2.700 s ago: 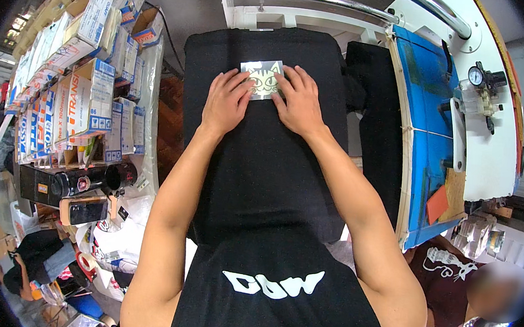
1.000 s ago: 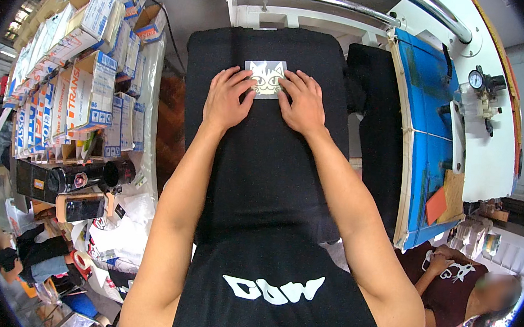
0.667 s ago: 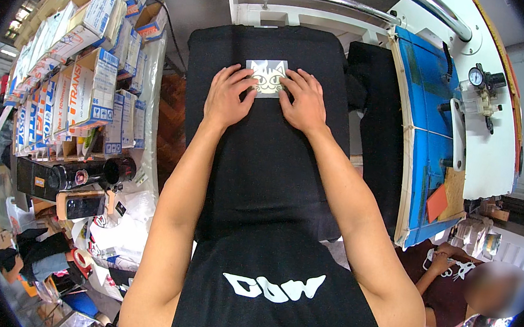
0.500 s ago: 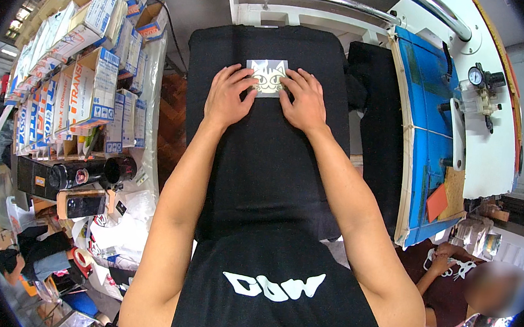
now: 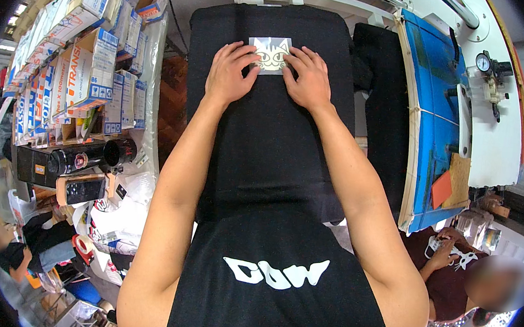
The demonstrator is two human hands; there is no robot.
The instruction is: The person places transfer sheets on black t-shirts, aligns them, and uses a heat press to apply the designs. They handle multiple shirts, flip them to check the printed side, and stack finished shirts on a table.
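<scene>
A small clear transfer sheet with a pale cat-face print [image 5: 272, 57] lies flat near the far end of a black garment [image 5: 270, 145]. The garment is spread over a long board in front of me. My left hand [image 5: 229, 73] rests at the sheet's left edge, its fingers spread and its fingertips touching the film. On the opposite edge lies my right hand [image 5: 308, 79], fingers likewise stretched out. Neither hand grips anything. Both sit palm down, with the cat print visible between them.
To the right stands a blue press bed [image 5: 439, 132] beside a white machine panel with a pressure gauge [image 5: 483, 62]. Stacked cardboard boxes [image 5: 93, 68] and a phone [image 5: 85, 190] are on the left. A person [image 5: 443, 266] is at the lower right, another at the lower left.
The whole scene sits a little higher in the picture, as the view has tilted. Both hands stay at the sheet's edges, nearly the same in shape.
</scene>
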